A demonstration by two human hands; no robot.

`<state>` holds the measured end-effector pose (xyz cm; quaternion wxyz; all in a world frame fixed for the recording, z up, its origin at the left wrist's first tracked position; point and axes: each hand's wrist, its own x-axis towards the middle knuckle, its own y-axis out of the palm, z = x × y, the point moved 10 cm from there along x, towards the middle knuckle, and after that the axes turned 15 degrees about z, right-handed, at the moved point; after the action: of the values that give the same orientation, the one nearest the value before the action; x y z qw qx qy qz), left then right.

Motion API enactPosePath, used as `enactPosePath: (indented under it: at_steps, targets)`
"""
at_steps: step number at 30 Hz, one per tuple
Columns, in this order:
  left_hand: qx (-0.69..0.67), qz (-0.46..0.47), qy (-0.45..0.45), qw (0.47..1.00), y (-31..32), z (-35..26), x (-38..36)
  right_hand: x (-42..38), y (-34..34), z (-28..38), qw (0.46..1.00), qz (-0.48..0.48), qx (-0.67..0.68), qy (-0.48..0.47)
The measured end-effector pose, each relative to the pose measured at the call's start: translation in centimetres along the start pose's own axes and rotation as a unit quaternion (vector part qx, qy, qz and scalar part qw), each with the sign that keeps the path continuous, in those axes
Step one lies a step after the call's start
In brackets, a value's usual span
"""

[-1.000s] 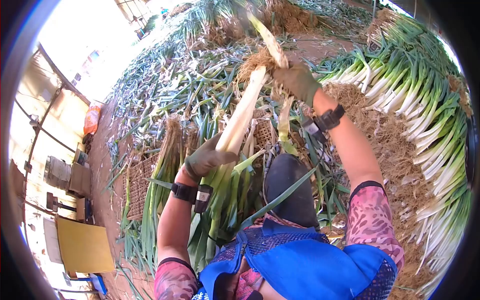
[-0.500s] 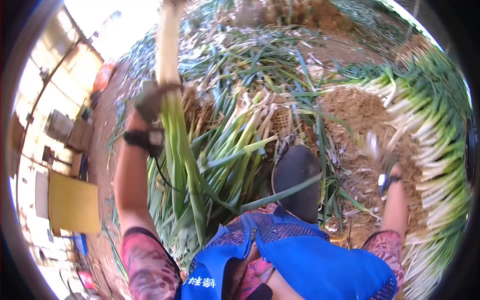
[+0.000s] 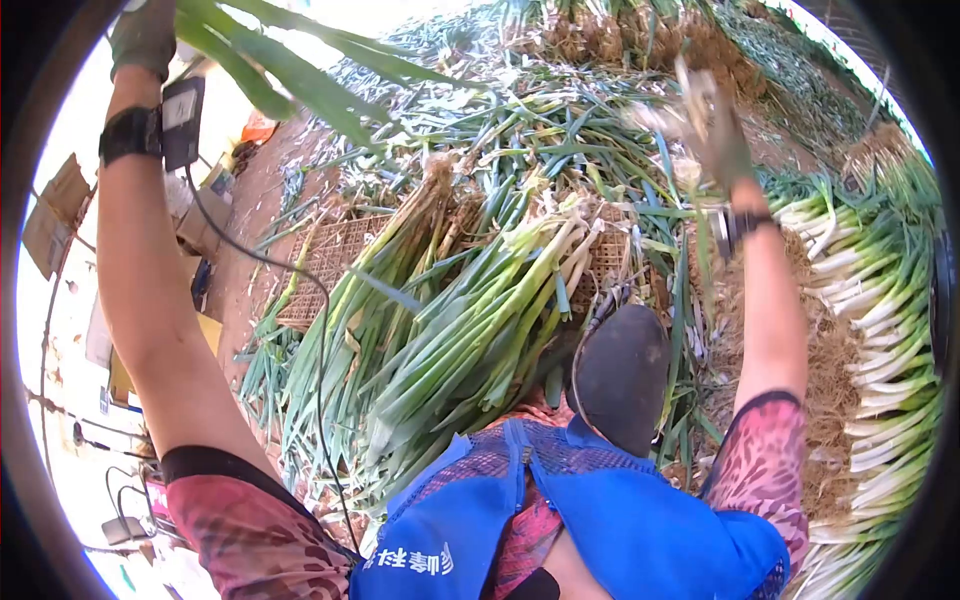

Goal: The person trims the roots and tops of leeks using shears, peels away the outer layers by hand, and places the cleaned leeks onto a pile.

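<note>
My left hand [image 3: 145, 38], in a dark glove, is raised at the top left and closed around a green onion. Long green leaves of this green onion [image 3: 260, 65] stretch to the right; its white end is out of view. At the upper right, my gloved right hand [image 3: 728, 150] is blurred by motion. Pale peeled leaf strips [image 3: 690, 110] show at its fingers, and a thin green strand hangs below. Between my arms lies a pile of unpeeled green onions [image 3: 480, 310], roots away from me, leaves toward me.
Peeled green onions [image 3: 880, 350] lie in a long row on the right. Leaf scraps [image 3: 520, 120] cover the ground ahead. Woven crate panels [image 3: 335, 255] show beneath the pile. My dark-covered knee [image 3: 622, 375] is beside it. A cable [image 3: 325, 330] hangs from my left wrist device.
My left hand has swung up and left with the green onion, whose white stalk has left the view. My right hand has risen from the lower right to the upper right.
</note>
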<state>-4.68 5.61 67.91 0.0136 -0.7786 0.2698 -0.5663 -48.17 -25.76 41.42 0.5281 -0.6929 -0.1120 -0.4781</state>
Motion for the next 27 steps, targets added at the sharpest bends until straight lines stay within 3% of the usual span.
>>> enactPosePath:
  at_steps: [1, 4, 5, 7, 8, 9, 10, 11, 12, 13, 14, 15, 16, 17, 19, 20, 22, 24, 27]
  targets:
    - [0.218, -0.002, -0.121, 0.968, -0.9, 0.8, 0.2, 3.4, -1.5, 2.9, 0.999, -0.033, -0.019, -0.039]
    - [0.151, 0.124, -0.035, 0.98, 3.0, 2.1, 0.8, 7.9, -4.7, 11.1, 0.981, -0.109, -0.088, -0.136]
    - [0.093, 0.141, -0.058, 0.984, 5.5, 1.6, -0.5, 7.9, -5.0, 13.6, 0.973, -0.122, -0.111, -0.163]
    - [0.225, 0.278, 0.035, 0.933, 12.5, -0.7, -3.4, 7.0, -4.3, 17.8, 0.961, -0.078, -0.147, -0.223]
    - [0.069, 0.334, 0.032, 0.939, 16.4, -1.6, -6.1, 5.6, -4.8, 19.3, 0.953, -0.084, -0.165, -0.239]
    - [0.084, 0.416, -0.06, 0.904, 20.1, -0.1, -8.6, 4.3, -5.4, 20.8, 0.945, -0.089, -0.184, -0.255]
    - [0.101, 0.496, -0.08, 0.858, 24.2, -0.5, -12.3, 2.5, -6.7, 21.9, 0.936, -0.122, -0.205, -0.259]
    - [0.093, 0.556, -0.146, 0.813, 27.5, 0.4, -16.5, 1.3, -4.8, 21.9, 0.91, -0.081, -0.327, -0.242]
    - [-0.05, 0.613, -0.113, 0.78, 30.6, -0.9, -21.1, -0.1, -1.6, 20.8, 0.921, -0.055, -0.28, -0.266]
    - [-0.041, 0.67, -0.073, 0.738, 33.2, -1.1, -25.0, -1.5, 1.5, 19.6, 0.928, -0.028, -0.232, -0.288]
    - [-0.065, 0.668, -0.01, 0.741, 34.4, -3.7, -27.8, -4.0, 2.6, 19.2, 0.934, 0.004, -0.176, -0.309]
    - [-0.149, 0.716, -0.03, 0.681, 36.5, -3.5, -31.6, -5.7, 3.2, 19.1, 0.937, 0.065, -0.179, -0.293]
    - [-0.227, 0.757, -0.062, 0.61, 38.4, -3.3, -35.5, -7.8, 3.4, 18.7, 0.943, -0.02, -0.119, -0.31]
    - [-0.192, 0.764, 0.082, 0.61, 39.1, -3.0, -37.8, -9.2, 3.8, 18.6, 0.947, 0.014, -0.111, -0.301]
    - [-0.233, 0.727, 0.052, 0.644, 41.2, -3.8, -38.9, -11.2, 4.0, 17.4, 0.943, 0.091, -0.115, -0.297]
    - [-0.242, 0.746, -0.021, 0.621, 42.3, -4.9, -38.9, -12.0, 4.2, 16.5, 0.935, 0.136, -0.127, -0.301]
    - [-0.276, 0.766, -0.19, 0.549, 44.3, -5.7, -39.0, -11.9, 3.3, 13.5, 0.947, 0.115, -0.139, -0.267]
    - [-0.297, 0.711, -0.201, 0.604, 46.0, -7.5, -35.0, -10.9, 0.8, 9.7, 0.955, 0.079, -0.173, -0.229]
    - [-0.233, 0.6, -0.105, 0.758, 45.2, -9.1, -26.5, -8.4, -4.5, -1.9, 0.977, 0.095, -0.157, -0.104]
